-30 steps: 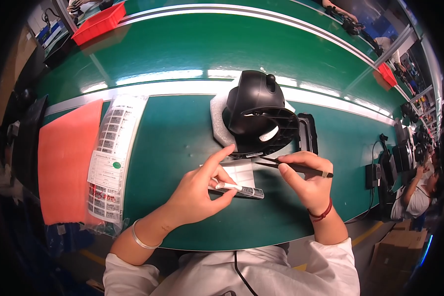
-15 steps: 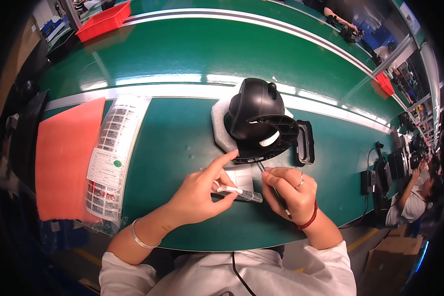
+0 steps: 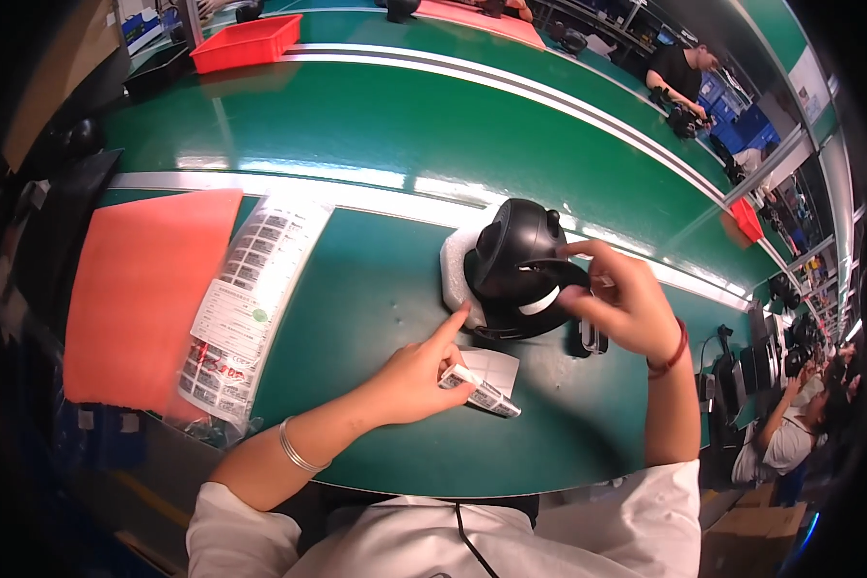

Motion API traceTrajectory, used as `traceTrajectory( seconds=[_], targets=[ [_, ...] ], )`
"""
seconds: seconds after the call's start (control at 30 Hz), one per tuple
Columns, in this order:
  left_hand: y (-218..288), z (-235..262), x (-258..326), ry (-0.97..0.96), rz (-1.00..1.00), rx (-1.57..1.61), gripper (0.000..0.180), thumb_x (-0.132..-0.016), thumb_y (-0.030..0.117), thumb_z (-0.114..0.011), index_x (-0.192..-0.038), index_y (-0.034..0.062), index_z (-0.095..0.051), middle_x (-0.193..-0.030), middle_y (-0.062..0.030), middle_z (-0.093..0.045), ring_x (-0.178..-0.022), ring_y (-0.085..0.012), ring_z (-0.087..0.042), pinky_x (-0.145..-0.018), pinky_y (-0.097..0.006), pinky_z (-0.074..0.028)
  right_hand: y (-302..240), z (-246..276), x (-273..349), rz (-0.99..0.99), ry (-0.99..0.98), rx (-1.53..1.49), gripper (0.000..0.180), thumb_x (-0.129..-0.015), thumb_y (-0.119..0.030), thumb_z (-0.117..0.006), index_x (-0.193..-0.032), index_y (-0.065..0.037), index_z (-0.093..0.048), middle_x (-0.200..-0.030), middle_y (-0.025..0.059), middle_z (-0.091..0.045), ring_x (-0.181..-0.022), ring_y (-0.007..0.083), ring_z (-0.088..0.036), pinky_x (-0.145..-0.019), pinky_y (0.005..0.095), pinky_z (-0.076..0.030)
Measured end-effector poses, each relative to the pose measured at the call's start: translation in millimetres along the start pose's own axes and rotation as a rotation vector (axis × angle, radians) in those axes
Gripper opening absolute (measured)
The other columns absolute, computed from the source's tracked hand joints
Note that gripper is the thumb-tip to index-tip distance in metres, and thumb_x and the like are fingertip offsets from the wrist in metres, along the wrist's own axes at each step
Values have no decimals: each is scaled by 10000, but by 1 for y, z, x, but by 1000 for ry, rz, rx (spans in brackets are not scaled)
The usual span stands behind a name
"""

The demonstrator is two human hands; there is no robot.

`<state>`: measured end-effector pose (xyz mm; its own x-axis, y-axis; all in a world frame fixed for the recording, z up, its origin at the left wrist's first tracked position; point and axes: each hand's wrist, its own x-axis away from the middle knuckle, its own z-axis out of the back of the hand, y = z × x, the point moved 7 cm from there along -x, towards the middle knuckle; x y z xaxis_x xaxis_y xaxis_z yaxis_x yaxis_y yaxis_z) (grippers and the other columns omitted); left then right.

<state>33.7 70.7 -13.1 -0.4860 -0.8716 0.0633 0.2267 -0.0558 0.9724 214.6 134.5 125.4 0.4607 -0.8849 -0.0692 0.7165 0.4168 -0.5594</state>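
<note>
Two hands in the head view, both yours, both working around the black helmet-shaped device (image 3: 513,265), which sits on a white foam pad (image 3: 455,270) on the green bench (image 3: 376,308). Your left hand (image 3: 416,371) is just below-left of the device, index finger stretched out with its tip at the device's lower-left edge, the other fingers curled shut around a narrow strip of printed labels (image 3: 482,390) that sticks out to the right of the fist. Under that strip, below the device, lies a small white sheet (image 3: 496,366) flat on the bench. Your right hand (image 3: 631,303) is at the device's right side, fingers partly bent, thumb and fingertips pinched on the device's rim and band; whether something small sits between them you cannot tell. A red cord bracelet is on that wrist, a thin silver bangle (image 3: 297,445) on the left wrist. Far left of the device: a clear bag with a long label sheet (image 3: 246,299), and past it an orange mat (image 3: 144,289). Up-left of the device, across the white belt line, a red bin (image 3: 246,40). Right of the device, at the frame edge, another person (image 3: 790,433) sits at the bench.
</note>
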Motion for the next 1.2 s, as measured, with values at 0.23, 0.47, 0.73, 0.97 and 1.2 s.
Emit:
traceTrajectory(
  seconds=[0.23,0.47,0.73,0.97,1.2],
  targets=[
    [-2,4,3,-9,-12,-104,923,-767,223,-696,-1512,60,-176,-857,-120,-638,-725,-289,-629,-703,-374,-496,-21,16,-48,337,33,185,293,-691,-143,-792,-854,4,-598,-700,139,-542,-612,297,-513,-558,357,-413],
    [-2,-1,0,-57,-29,-92,924,-779,239,-682,-1520,71,-157,-904,-125,-635,-760,-287,-632,-727,-377,-494,101,-24,-127,186,345,936,184,-784,-186,-654,-897,-128,-520,-784,93,-634,-643,330,-643,-531,441,-503],
    [-2,-3,4,-44,-13,-65,886,-785,245,-683,-1513,100,-199,-888,-105,-616,-751,-263,-623,-719,-364,-493,158,-32,-125,-73,186,821,415,-812,-164,-603,-1227,-172,-582,-1068,152,-599,-854,346,-656,-733,468,-541],
    [15,7,5,71,-154,155,658,-834,41,-686,-1426,109,-406,-887,2,-599,-732,-45,-539,-646,-178,-425,41,-25,-11,89,437,108,171,-817,-97,-663,-978,-50,-691,-728,131,-599,-659,286,-587,-618,344,-474],
    [32,6,10,160,-294,78,184,-826,17,-696,-1004,54,-726,-865,-15,-600,-669,-47,-506,-556,-174,-381,-12,-72,75,260,267,-83,207,-761,-211,-789,-899,-83,-703,-738,43,-613,-528,184,-572,-476,295,-447]
  ],
)
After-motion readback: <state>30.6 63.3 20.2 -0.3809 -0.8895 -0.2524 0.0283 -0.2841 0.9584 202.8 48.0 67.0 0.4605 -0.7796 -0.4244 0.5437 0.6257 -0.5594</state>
